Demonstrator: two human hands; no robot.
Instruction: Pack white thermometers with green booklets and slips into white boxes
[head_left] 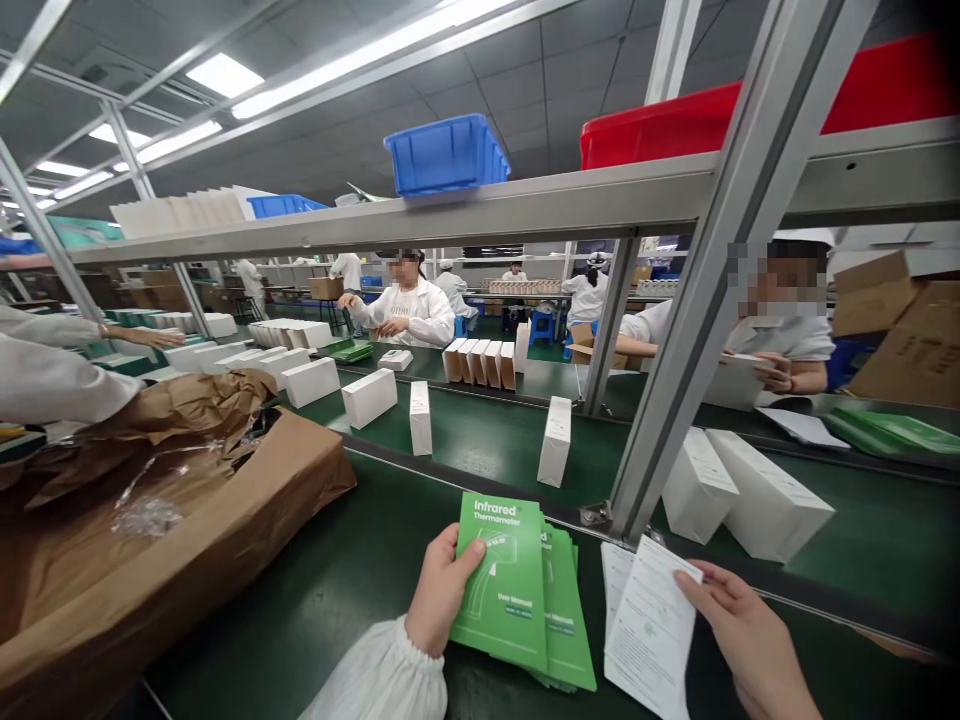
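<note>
My left hand (439,590) grips green manuals (517,590), right hand (750,640) pinches a leaflet (649,630) (near table edge); loosely fanned manuals could slip.

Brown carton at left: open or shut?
Open. The brown carton has its flaps splayed out, with crumpled brown paper and clear plastic showing inside.

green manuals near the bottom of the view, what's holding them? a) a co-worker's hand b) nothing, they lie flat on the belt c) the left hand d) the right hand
c: the left hand grips the stack of green manuals by its edge, while the right hand holds a white printed sheet instead.
</note>
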